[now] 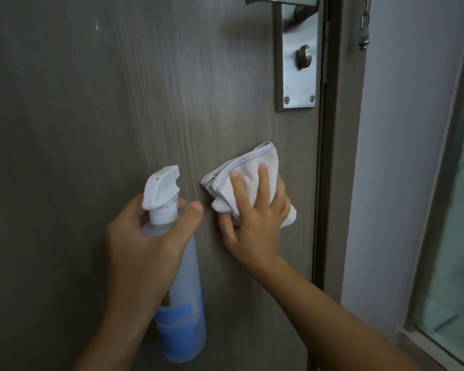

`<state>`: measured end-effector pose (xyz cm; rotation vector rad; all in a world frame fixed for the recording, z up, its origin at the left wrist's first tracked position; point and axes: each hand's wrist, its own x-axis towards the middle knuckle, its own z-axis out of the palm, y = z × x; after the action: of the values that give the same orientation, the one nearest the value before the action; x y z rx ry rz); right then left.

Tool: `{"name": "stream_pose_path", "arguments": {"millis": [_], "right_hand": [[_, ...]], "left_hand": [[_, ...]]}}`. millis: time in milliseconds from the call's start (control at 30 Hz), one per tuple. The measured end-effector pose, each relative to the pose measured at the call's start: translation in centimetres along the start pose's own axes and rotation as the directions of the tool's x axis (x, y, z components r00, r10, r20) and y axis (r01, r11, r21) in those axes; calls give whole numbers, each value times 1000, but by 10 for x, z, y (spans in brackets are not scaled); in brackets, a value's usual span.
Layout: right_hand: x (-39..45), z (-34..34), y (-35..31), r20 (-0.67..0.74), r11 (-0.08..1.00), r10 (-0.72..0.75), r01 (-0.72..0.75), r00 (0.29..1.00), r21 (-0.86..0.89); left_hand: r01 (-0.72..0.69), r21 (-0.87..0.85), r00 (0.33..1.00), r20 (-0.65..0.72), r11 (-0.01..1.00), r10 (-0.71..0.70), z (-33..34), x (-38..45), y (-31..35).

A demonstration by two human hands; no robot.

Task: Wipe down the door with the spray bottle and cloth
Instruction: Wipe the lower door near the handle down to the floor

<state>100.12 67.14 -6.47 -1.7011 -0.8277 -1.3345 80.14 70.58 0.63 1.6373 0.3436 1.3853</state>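
A grey-brown wood-grain door (91,103) fills most of the view. My left hand (148,245) grips the neck of a clear spray bottle (182,317) with a white trigger head and a blue label; the nozzle points toward the door. To its right, my right hand (255,218) presses a folded white cloth (247,167) flat against the door below the lock plate, fingers spread over the cloth and thumb against the door.
A steel lock plate (296,84) with a thumb turn and a lever handle at the top sits near the door's right edge. The door frame (338,156) runs down beside it. Keys (364,28) hang at the upper right. A pale wall and a glass panel (456,236) lie to the right.
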Motion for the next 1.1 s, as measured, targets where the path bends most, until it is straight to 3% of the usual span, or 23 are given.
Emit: {"name": "stream_pose_path", "arguments": {"millis": [233,333,433,600,767,933,1100], "right_hand": [[2,-4,20,54,976,-212,214,976,-46],[17,-11,39,1,999,-7,7,1000,-43],[22,-10,31,-66,964,266,-266,962,-3],[4,3,-21,-111,896,444,-443,889,34],[-27,19,-89,-60,934,358,-357,932,20],[-48,24,-189,119,957,257,-270,959,109],[-65,41,-276,173,985,-25,-6,985,175]], "left_hand": [[-33,41,998,-51,999,35,-29,-15,-1],[-25,58,997,-78,998,29,-58,-22,-8],[0,96,993,-117,995,11,-88,-25,-19],[10,113,982,-191,994,12,-122,-26,-32],[-2,132,967,-253,991,36,-154,-33,-36],[11,149,941,-337,989,40,-191,-42,-37],[29,174,903,-427,984,49,-230,-50,-26]]}}
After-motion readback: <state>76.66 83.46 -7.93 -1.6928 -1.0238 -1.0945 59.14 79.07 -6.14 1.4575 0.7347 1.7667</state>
